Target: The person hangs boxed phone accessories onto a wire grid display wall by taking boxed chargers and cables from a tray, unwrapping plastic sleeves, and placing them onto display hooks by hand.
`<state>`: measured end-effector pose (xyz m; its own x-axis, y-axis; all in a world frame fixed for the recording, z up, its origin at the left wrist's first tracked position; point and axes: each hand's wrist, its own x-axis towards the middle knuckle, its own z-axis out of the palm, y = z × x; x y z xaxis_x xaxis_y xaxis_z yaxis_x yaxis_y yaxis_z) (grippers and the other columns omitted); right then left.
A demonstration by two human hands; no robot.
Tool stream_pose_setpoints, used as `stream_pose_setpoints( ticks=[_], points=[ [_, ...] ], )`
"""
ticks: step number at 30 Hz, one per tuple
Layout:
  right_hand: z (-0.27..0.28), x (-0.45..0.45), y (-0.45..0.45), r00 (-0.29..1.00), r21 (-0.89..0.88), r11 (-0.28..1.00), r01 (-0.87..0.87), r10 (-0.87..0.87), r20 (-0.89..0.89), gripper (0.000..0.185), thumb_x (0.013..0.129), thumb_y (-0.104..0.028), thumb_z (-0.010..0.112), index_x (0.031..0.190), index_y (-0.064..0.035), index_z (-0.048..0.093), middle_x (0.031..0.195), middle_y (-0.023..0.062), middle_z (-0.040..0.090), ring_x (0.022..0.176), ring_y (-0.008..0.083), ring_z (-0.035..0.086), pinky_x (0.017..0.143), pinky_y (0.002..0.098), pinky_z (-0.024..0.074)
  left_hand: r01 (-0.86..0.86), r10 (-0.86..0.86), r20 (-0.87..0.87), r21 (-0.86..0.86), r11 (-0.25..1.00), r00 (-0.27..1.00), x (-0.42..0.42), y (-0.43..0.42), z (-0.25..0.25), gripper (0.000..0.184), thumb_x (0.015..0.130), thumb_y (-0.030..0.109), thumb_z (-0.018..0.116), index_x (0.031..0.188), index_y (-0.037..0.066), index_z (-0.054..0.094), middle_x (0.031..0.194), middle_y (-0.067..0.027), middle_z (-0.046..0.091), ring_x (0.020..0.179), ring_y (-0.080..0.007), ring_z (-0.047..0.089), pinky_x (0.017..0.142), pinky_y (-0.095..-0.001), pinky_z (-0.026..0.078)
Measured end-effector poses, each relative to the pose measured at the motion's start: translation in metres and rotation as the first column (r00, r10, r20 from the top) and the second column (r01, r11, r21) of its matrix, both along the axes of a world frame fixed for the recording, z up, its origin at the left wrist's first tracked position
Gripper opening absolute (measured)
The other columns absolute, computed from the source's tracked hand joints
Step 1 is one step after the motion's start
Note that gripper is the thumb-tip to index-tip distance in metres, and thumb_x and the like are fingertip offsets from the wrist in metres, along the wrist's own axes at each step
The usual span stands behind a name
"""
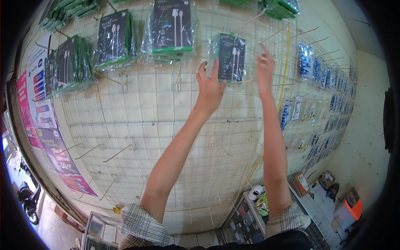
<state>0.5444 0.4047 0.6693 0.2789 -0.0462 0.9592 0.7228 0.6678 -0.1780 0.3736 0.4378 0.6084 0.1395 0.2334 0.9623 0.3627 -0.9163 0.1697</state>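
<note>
A clear-wrapped black and green cable pack [231, 58] hangs from a wire hook, with white cables pictured on its front. My left hand [210, 91] is raised at the pack's lower left edge. Its fingers are spread, and the index finger lies against or just in front of the wrapper. To the right of the pack is my right hand [265, 70], a little apart from it and close to a bare hook. Motion smears its fingers, so their grip does not show clearly.
Similar cable packs [173, 29] hang at upper left. Bare hooks [118, 153] stick out from the wire grid [166, 122]. Blue-and-white packs [306, 60] line the right side. Below stand a glass display case [241, 221] and an orange-lidded box [348, 212].
</note>
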Motion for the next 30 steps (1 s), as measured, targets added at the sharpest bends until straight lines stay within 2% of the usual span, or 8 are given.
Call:
stream_pose_setpoints(
  ticks=[6,7,9,13,18,23,27,30],
  points=[
    [-0.162,-0.09,-0.122,0.975,0.446,0.895,0.008,0.092,-0.201,0.023,0.086,-0.008,0.039,0.103,0.0055,0.046,0.101,0.0159,0.05,0.097,0.028,0.049,0.083,0.0387,0.0436,0.313,-0.317,0.184,0.051,0.948,0.93,-0.091,-0.117,-0.09,0.033,0.079,0.002,0.048,0.112,-0.003,0.048,0.104,-0.0188,0.051,0.101,-0.0348,0.046,0.089,-0.0383,0.035],
    [-0.203,-0.123,-0.138,0.881,0.404,0.852,-0.333,0.433,-0.188,0.018,0.086,-0.007,0.036,0.096,0.0039,0.046,0.098,0.0163,0.05,0.094,0.0281,0.051,0.082,0.0409,0.0442,0.277,-0.28,0.219,0.044,0.96,0.935,-0.107,-0.133,-0.125,0.024,0.078,0.0,0.044,0.099,-0.003,0.054,0.094,-0.0156,0.056,0.091,-0.0308,0.052,0.081,-0.0371,0.04],
    [-0.282,-0.161,-0.146,0.726,-0.09,0.752,-0.653,0.655,0.209,0.012,0.083,-0.01,0.045,0.088,-0.0021,0.052,0.095,0.0155,0.053,0.085,0.0264,0.053,0.078,0.0408,0.044,0.233,-0.248,0.136,0.122,0.965,0.959,-0.139,-0.145,-0.213,0.018,0.073,-0.007,0.047,0.082,0.005,0.057,0.086,-0.0099,0.056,0.074,-0.0228,0.054,0.069,-0.0329,0.043],
    [-0.444,-0.253,-0.159,0.546,-0.787,0.025,-0.616,0.733,-0.405,0.014,0.08,-0.001,0.053,0.093,-0.0011,0.058,0.087,0.0134,0.053,0.076,0.0234,0.056,0.069,0.0343,0.0443,0.009,0.277,0.254,-0.753,0.658,0.927,-0.224,-0.214,-0.378,0.029,0.071,-0.008,0.05,0.093,0.007,0.061,0.088,-0.007,0.055,0.081,-0.0182,0.055,0.067,-0.0286,0.046],
    [-0.621,-0.223,-0.172,0.479,-0.968,-0.25,-0.028,0.846,-0.233,0.018,0.085,-0.011,0.048,0.099,-0.0053,0.057,0.097,0.0155,0.053,0.086,0.0314,0.056,0.075,0.0357,0.0444,0.284,0.966,0.234,-0.939,0.196,0.107,-0.343,-0.394,-0.56,0.028,0.082,0.007,0.043,0.108,0.011,0.051,0.09,-0.0033,0.052,0.08,-0.0123,0.051,0.068,-0.0269,0.043],
    [-0.702,-0.177,-0.139,-0.019,-0.701,-0.14,0.699,0.977,-0.214,0.03,0.084,-0.026,0.047,0.102,-0.0044,0.057,0.099,0.0185,0.055,0.091,0.0346,0.054,0.078,0.0397,0.0429,0.098,0.566,0.172,-0.904,0.415,-0.807,-0.351,-0.533,-0.62,0.026,0.085,0.01,0.04,0.11,0.013,0.049,0.09,-0.0016,0.05,0.077,-0.0114,0.048,0.068,-0.0258,0.04],
    [-0.721,-0.209,-0.08,-0.007,-0.31,-0.064,0.949,0.975,-0.223,0.032,0.081,-0.023,0.05,0.102,-0.0001,0.055,0.098,0.0201,0.057,0.094,0.0341,0.055,0.077,0.0417,0.0437,0.14,0.472,0.062,-0.915,0.379,-0.879,-0.305,-0.558,-0.651,0.024,0.086,0.011,0.043,0.109,0.011,0.05,0.089,-0.0025,0.052,0.077,-0.0112,0.049,0.064,-0.0244,0.042],
    [-0.764,-0.264,-0.04,0.063,-0.671,-0.048,0.74,0.998,-0.002,0.032,0.079,-0.022,0.052,0.102,0.0007,0.054,0.097,0.0231,0.057,0.091,0.0366,0.056,0.075,0.0416,0.044,0.163,0.568,0.027,-0.946,0.281,-0.823,-0.307,-0.535,-0.656,0.022,0.087,0.01,0.042,0.106,0.01,0.052,0.088,-0.0032,0.053,0.075,-0.0107,0.051,0.063,-0.024,0.044]
  ],
)
